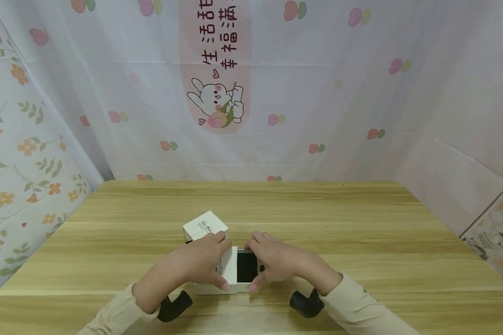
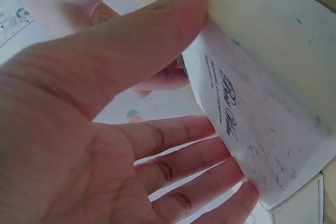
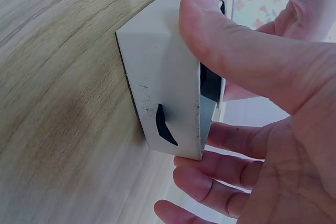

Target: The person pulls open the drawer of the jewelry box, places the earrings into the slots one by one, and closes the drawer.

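A white drawer box lies on the table with its inner tray partly out of the sleeve. My left hand (image 1: 192,263) grips the printed white sleeve (image 1: 231,265), thumb on the near side and fingers along the far side. On the tray (image 1: 244,287), whose inside looks black, my right hand (image 1: 279,258) holds the two opposite sides near its end. A black pull tab (image 3: 165,127) sticks out of that end wall in the right wrist view. In the left wrist view the sleeve's top (image 2: 252,114) shows black script lettering and dark scuffs.
A second white box (image 1: 205,224) with script lettering sits just behind the left hand, turned at an angle. Black angled pieces (image 1: 175,306) are by each wrist. The wooden table (image 1: 339,209) ends at a patterned curtain (image 1: 339,107).
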### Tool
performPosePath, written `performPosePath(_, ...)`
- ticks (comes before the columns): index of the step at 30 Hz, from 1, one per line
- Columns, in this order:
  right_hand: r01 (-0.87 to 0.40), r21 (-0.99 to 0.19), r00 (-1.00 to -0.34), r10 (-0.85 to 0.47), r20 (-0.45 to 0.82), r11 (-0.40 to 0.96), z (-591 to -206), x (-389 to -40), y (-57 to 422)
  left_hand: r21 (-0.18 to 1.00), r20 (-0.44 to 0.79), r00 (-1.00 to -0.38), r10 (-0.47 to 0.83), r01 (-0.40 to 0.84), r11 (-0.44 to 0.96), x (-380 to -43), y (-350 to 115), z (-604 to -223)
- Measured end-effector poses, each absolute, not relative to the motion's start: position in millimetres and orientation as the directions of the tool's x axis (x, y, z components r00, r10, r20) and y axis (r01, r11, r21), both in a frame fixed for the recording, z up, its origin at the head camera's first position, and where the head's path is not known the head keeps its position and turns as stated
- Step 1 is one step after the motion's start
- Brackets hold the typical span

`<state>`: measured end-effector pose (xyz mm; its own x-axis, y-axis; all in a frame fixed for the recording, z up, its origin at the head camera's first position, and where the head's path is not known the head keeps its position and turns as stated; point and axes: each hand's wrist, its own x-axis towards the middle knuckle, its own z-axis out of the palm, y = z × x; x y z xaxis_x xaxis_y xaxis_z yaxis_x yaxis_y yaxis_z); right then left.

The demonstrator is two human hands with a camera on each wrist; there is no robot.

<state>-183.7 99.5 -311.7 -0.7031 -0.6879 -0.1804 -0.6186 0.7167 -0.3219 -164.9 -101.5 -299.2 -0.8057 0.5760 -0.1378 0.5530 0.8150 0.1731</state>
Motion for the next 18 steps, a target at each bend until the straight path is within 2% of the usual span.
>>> performPosePath(9, -0.604, -0.336, -0.706, -0.681, -0.195, 0.722, -311.4, -183.8, 105.4, 0.164, -0.127, -0.804, 0.581, 0.56, 0.812, -164.6, -101.8, -299.7)
performPosePath(18, -0.593, -0.303, -0.717, -0.661, -0.223, 0.746, -309.4, -182.1, 105.4, 0.167, -0.131, -0.805, 0.579, 0.558, 0.813, -164.7, -102.2, -299.9)
